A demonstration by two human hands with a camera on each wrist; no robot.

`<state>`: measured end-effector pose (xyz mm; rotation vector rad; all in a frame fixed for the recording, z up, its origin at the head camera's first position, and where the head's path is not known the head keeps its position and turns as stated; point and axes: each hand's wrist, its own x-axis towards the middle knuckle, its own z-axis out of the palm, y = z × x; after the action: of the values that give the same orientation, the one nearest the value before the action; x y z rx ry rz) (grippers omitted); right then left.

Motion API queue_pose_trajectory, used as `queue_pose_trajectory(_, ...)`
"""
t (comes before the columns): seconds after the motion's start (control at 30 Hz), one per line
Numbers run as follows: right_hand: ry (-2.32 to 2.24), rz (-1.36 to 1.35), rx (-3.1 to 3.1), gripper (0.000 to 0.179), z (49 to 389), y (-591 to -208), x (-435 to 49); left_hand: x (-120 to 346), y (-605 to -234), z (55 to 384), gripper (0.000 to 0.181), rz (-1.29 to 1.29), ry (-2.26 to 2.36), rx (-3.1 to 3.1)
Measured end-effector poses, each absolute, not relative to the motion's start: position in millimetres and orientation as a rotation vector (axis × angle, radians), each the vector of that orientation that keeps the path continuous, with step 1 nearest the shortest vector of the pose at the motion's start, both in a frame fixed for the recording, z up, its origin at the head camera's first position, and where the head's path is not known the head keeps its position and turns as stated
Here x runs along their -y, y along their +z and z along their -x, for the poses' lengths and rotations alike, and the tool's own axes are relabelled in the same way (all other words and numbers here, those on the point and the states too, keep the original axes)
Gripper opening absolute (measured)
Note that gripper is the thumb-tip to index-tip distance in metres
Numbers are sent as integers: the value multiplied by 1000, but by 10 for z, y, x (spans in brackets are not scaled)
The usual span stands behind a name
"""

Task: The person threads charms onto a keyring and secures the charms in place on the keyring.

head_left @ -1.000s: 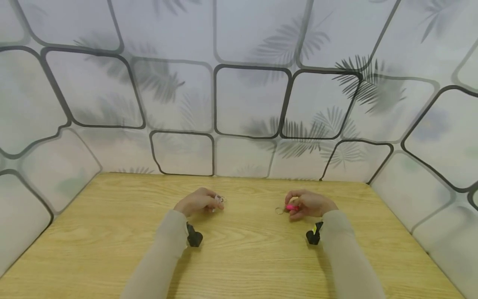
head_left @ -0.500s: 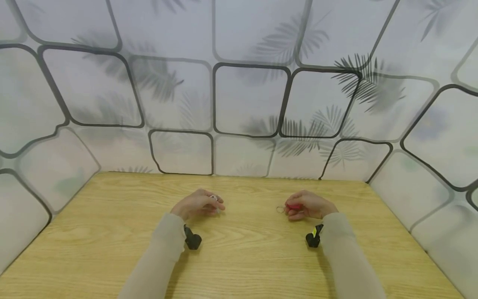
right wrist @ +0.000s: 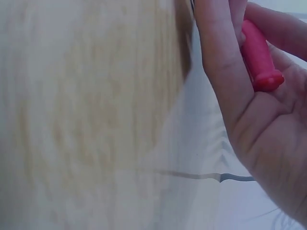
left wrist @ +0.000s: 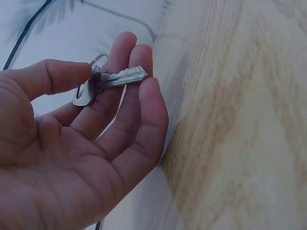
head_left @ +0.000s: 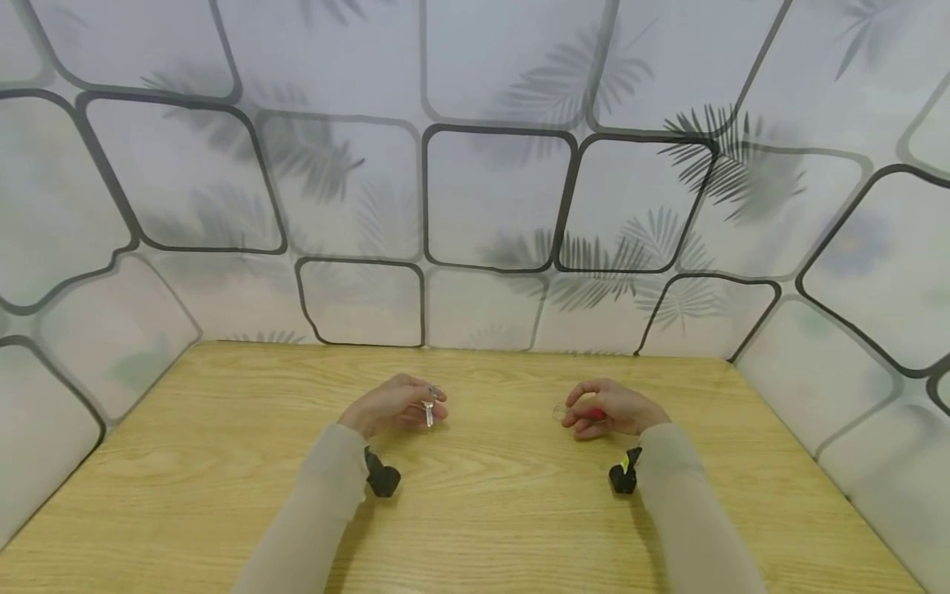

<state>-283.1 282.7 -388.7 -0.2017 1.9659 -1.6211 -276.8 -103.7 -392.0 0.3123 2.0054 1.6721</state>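
Observation:
My left hand (head_left: 389,406) pinches a silver key (head_left: 429,415) between thumb and fingers, a little over the table. Up close in the left wrist view, the toothed key blade (left wrist: 125,77) lies across the fingers and a thin metal ring (left wrist: 99,60) shows behind the thumb tip. Across from it, my right hand (head_left: 622,407) holds a pink keychain piece (head_left: 597,413), partly hidden by the fingers; a thin split ring (head_left: 560,413) sticks out to its left. The right wrist view shows this piece as a smooth pink cylinder (right wrist: 259,55) with a flared end, lying inside the curled fingers.
Both hands are over a light wood-grain table (head_left: 490,503). Patterned fabric walls (head_left: 497,202) enclose its back and sides. Small black wrist cameras (head_left: 383,474) are strapped below the sleeves.
In my left hand the key has turned, so its blade now points down towards me. The pink piece has shifted deeper behind my right fingers. Both arms have barely moved.

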Motion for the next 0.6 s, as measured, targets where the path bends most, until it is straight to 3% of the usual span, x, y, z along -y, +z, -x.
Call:
queue_pose_trajectory(0.27,-1601,271,-1940,28,2830,-3852,-2838,1020,-3903,2712,38,-266,1728,-1951)
queue_pose_trajectory(0.6,-1593,335,-2004,30,2797,-3828,-2809,1046,-3897,2622,40,-318,1779,-1922)
